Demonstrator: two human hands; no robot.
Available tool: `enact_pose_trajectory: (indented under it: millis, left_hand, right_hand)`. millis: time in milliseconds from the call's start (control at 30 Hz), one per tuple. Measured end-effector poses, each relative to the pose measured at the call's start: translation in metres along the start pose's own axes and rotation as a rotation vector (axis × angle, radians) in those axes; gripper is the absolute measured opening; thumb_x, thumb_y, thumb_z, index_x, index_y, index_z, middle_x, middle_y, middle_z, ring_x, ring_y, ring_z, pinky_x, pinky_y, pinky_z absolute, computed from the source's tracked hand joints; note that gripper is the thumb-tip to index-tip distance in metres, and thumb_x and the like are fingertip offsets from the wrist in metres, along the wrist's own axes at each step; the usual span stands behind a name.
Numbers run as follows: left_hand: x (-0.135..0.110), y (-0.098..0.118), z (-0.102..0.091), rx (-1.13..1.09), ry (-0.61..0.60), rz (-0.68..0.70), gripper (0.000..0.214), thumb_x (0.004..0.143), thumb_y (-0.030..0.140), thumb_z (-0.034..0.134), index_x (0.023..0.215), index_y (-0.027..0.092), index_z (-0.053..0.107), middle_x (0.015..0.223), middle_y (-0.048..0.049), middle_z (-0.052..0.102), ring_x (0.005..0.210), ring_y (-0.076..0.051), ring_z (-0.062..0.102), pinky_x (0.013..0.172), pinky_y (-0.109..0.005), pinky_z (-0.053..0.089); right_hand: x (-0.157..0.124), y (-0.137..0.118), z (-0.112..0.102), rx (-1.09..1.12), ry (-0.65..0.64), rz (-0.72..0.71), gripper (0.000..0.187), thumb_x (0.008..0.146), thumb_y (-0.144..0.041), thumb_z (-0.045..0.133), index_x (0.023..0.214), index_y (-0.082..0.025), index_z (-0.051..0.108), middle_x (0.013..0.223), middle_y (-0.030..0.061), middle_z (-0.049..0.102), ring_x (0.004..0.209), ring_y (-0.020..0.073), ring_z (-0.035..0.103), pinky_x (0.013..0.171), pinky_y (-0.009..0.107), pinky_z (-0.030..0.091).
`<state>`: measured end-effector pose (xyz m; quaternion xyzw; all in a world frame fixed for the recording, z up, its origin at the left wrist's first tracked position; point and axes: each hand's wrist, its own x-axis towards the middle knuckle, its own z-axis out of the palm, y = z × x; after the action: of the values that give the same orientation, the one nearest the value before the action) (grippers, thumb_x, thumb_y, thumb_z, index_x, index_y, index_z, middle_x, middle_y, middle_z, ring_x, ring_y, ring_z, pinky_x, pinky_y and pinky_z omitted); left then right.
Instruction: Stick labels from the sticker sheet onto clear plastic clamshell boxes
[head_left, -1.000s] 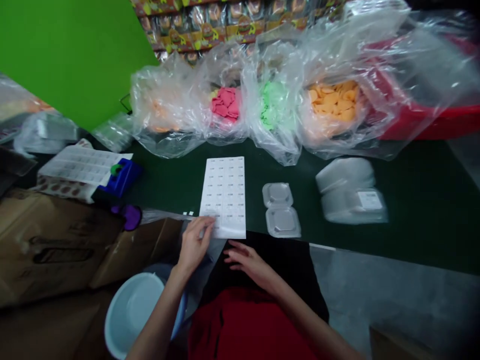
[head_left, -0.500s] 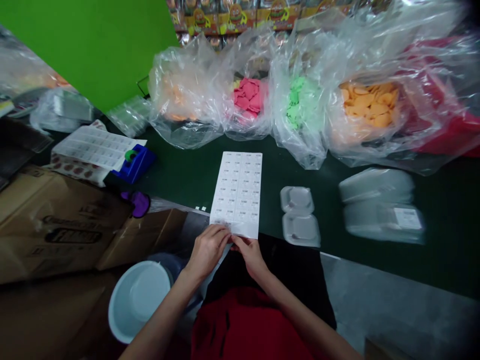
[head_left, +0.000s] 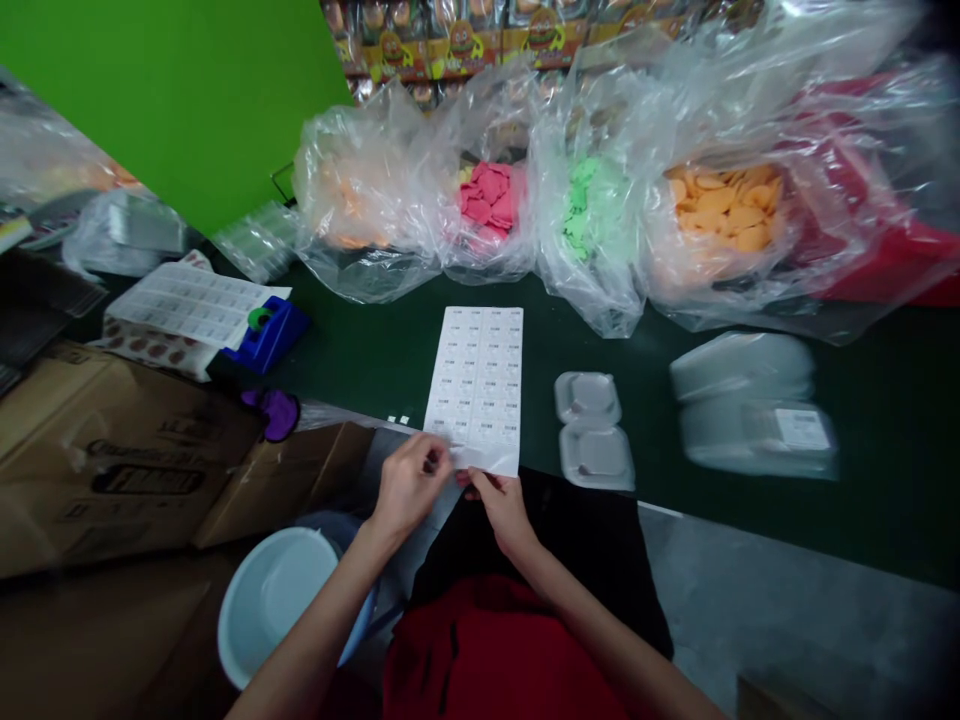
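Observation:
A white sheet of small printed sticker labels (head_left: 480,370) lies on the dark green table, its lower end reaching the front edge. My right hand (head_left: 496,505) pinches the bottom edge of this sheet between thumb and fingers. At the sheet's lower left corner, my left hand (head_left: 411,482) is closed in a pinch, with what looks like a label at its fingertips; the fingers partly hide it. To the right of the sheet sits an open clear plastic clamshell box (head_left: 596,450).
Stacked clear clamshells (head_left: 750,430) stand farther right, one bearing a label. Plastic bags of pink pieces (head_left: 491,195), green pieces (head_left: 592,205) and orange pieces (head_left: 727,205) line the back. At left are a blue tape dispenser (head_left: 274,335), cardboard box (head_left: 142,455) and pale basin (head_left: 274,590).
My left hand has drawn slightly left and up from the sheet's bottom edge, its fingers curling tighter. My right hand stays on the edge. The view has shifted slightly.

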<state>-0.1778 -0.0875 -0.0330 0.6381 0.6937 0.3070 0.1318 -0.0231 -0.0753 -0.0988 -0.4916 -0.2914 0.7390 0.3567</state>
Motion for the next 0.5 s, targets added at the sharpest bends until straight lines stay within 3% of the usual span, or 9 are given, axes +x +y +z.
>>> enact_pose_trajectory:
  millis: [100, 133, 200, 267, 367, 433, 500]
  left_hand:
    - [0.006, 0.003, -0.011, -0.1, 0.242, -0.206, 0.008, 0.095, 0.022, 0.064, 0.09, 0.02, 0.07, 0.074, 0.0012, 0.07, 0.059, -0.013, 0.065, 0.058, -0.023, 0.052]
    - [0.006, 0.007, -0.014, -0.101, 0.319, -0.209, 0.008, 0.096, 0.023, 0.064, 0.092, 0.02, 0.07, 0.077, 0.0003, 0.072, 0.061, -0.013, 0.067, 0.059, -0.023, 0.053]
    - [0.001, 0.018, -0.016, -0.055, 0.387, -0.077, 0.007, 0.097, 0.02, 0.064, 0.096, 0.02, 0.07, 0.09, -0.0033, 0.077, 0.075, -0.016, 0.073, 0.07, -0.026, 0.058]
    - [-0.01, 0.033, -0.012, 0.012, 0.32, 0.17, 0.01, 0.096, 0.014, 0.065, 0.101, 0.021, 0.071, 0.101, -0.006, 0.079, 0.09, -0.019, 0.077, 0.082, -0.029, 0.061]
    - [-0.026, 0.055, 0.001, 0.006, 0.131, 0.44, 0.024, 0.094, 0.006, 0.066, 0.111, 0.022, 0.07, 0.104, -0.0065, 0.08, 0.092, -0.019, 0.077, 0.087, -0.03, 0.062]
    - [-0.028, 0.067, 0.008, -0.066, 0.041, 0.456, 0.025, 0.095, 0.007, 0.066, 0.114, 0.023, 0.069, 0.107, -0.0073, 0.079, 0.094, -0.019, 0.077, 0.088, -0.031, 0.062]
    - [-0.021, 0.077, 0.01, -0.159, -0.011, 0.355, 0.026, 0.096, 0.014, 0.069, 0.121, 0.023, 0.067, 0.116, -0.0098, 0.076, 0.104, -0.022, 0.075, 0.091, -0.034, 0.063]
  right_hand:
    - [-0.008, -0.007, -0.005, -0.006, -0.042, 0.076, 0.045, 0.073, -0.06, 0.085, 0.085, -0.017, 0.082, 0.086, 0.0115, 0.082, 0.081, 0.0272, 0.075, 0.063, 0.033, 0.057]
    - [-0.013, -0.013, -0.008, -0.017, -0.09, 0.11, 0.046, 0.07, -0.059, 0.088, 0.083, -0.016, 0.082, 0.084, 0.0122, 0.082, 0.08, 0.0271, 0.075, 0.061, 0.032, 0.057]
    - [-0.029, -0.029, -0.014, -0.011, -0.216, 0.164, 0.046, 0.07, -0.058, 0.091, 0.085, -0.015, 0.083, 0.086, 0.013, 0.082, 0.084, 0.0274, 0.076, 0.062, 0.031, 0.058]
    - [-0.045, -0.049, -0.02, 0.067, -0.286, 0.161, 0.045, 0.078, -0.059, 0.087, 0.095, -0.017, 0.083, 0.093, 0.0113, 0.081, 0.094, 0.0267, 0.076, 0.069, 0.03, 0.061]
    - [-0.057, -0.075, -0.031, 0.176, -0.171, 0.057, 0.037, 0.081, -0.055, 0.086, 0.097, -0.022, 0.08, 0.095, 0.0042, 0.078, 0.093, 0.0211, 0.073, 0.072, 0.028, 0.06]
    - [-0.057, -0.087, -0.041, 0.13, -0.072, -0.012, 0.033, 0.077, -0.051, 0.089, 0.086, -0.021, 0.078, 0.087, 0.0013, 0.074, 0.082, 0.0174, 0.068, 0.07, 0.026, 0.058]
    - [-0.055, -0.097, -0.051, 0.015, -0.021, -0.1, 0.029, 0.079, -0.047, 0.087, 0.08, -0.02, 0.076, 0.08, 0.0001, 0.071, 0.075, 0.0153, 0.062, 0.07, 0.026, 0.054]
